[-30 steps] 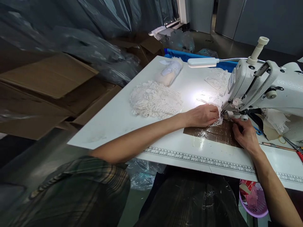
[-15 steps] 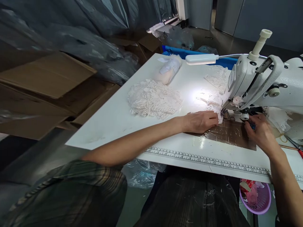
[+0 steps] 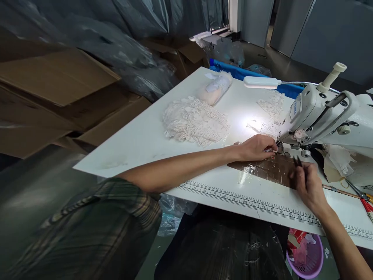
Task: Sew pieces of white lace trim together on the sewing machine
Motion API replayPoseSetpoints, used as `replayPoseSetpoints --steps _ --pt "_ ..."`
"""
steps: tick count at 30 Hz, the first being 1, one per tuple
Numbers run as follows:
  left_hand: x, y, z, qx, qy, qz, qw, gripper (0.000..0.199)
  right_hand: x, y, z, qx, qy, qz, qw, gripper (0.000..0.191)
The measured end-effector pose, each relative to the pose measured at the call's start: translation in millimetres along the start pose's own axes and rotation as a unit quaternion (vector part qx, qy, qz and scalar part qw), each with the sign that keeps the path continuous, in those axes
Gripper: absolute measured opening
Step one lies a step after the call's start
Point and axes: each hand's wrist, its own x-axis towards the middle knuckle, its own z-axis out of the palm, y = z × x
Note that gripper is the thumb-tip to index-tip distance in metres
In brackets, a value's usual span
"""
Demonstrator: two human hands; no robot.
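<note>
My left hand (image 3: 256, 147) is closed on the near edge of a white lace piece (image 3: 269, 130), just left of the sewing machine's (image 3: 309, 112) needle area. The needle itself is too small to make out. Pinched in my right hand (image 3: 310, 184) is a pair of small dark thread snips (image 3: 297, 161), their two pointed tips showing above the fingers. This hand hovers over the right end of a brown plastic sheet (image 3: 265, 170) lying in front of the machine. The handles of the snips are hidden in my fingers.
A heap of white lace (image 3: 195, 121) and a wrapped pale bundle (image 3: 216, 88) lie on the white table (image 3: 140, 146). Red-handled scissors (image 3: 365, 198) rest at the right. Cardboard boxes (image 3: 58, 77) stand left; a purple basket (image 3: 316, 254) sits below the table.
My right hand has drawn back from beside the machine towards the table's front edge, bringing the dark snips into view. My left hand stays at the lace. The head view has shifted slightly.
</note>
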Motion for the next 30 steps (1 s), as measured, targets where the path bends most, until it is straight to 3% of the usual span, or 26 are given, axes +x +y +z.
replayPoseSetpoints --steps 5,11,17,20,26,30 --pt "3.0 -10.4 1.7 -0.144 -0.023 -0.116 0.983 0.024 13.0 -13.9 15.3 -0.151 -0.017 -0.070 0.986 0.055" --pt "1.4 -30.7 -0.3 -0.245 -0.051 -0.086 0.964 0.033 36.8 -15.0 28.7 -0.262 0.007 -0.085 0.961 0.057" --pt "2.5 -29.8 0.3 -0.261 -0.054 -0.124 0.956 0.038 46.2 -18.3 33.2 -0.303 -0.001 -0.078 0.950 0.059" --pt "2.4 -29.3 2.7 -0.262 -0.044 -0.122 0.956 0.041 51.2 -22.0 33.4 -0.299 -0.016 -0.083 0.951 0.057" --pt "0.0 -28.6 7.3 -0.231 -0.040 -0.117 0.965 0.043 56.3 -23.3 35.7 -0.280 0.010 -0.128 0.951 0.055" --pt "-0.4 -26.3 8.3 -0.232 -0.037 -0.115 0.965 0.046 56.1 -22.4 36.1 -0.296 -0.004 -0.107 0.949 0.052"
